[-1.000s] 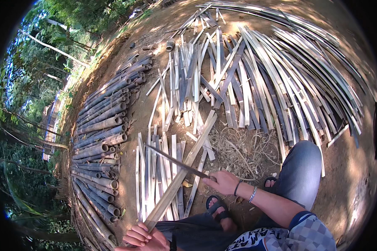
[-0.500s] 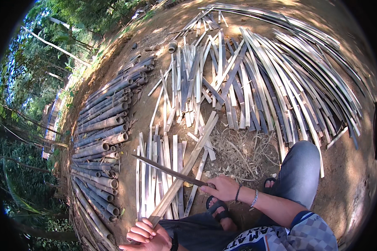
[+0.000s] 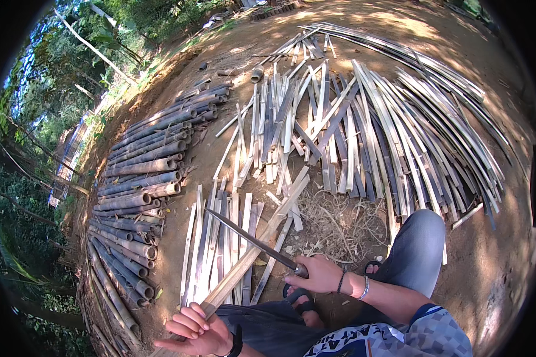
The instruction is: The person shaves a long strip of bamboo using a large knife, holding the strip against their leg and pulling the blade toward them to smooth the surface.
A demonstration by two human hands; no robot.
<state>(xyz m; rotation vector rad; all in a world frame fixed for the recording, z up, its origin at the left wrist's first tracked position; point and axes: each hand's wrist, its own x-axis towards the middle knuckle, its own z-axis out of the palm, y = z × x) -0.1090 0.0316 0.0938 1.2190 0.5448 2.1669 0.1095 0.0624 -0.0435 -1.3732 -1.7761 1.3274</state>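
Pale bamboo makes up the long strip (image 3: pixel 238 271) that slants across the near middle of the scene, its far end angled to the right and its near end passing under the left hand (image 3: pixel 199 332). That hand is half curled, its fingers bent at the strip and its thumb pointing out to the left; I cannot tell whether it closes firmly around the wood. A dark band (image 3: pixel 237 342) sits on this wrist.

Farther right, the right hand (image 3: pixel 323 275) is wrapped tight around the handle of a knife (image 3: pixel 253 239). The long dark blade points to the far left and crosses over the strip (whether the edge touches it, I cannot tell). Two bracelets (image 3: pixel 363 288), one dark and one silvery, circle the right wrist.

Beyond the strip's far end, curly shavings (image 3: pixel 339 223) lie in a loose heap on the brown ground (image 3: pixel 488 250). A small bundle of cut strips (image 3: pixel 234 217) spreads out on the left of the slanting piece, partly beneath it. Far right, a big fan of split bamboo (image 3: pixel 399 137) covers the ground, pale and dark pieces mixed. On the left, round poles (image 3: pixel 140 184) lie stacked side by side, and trees (image 3: pixel 71 113) rise behind them. The person's bent knee (image 3: pixel 421 238) and sandals (image 3: pixel 305 304) show nearby.
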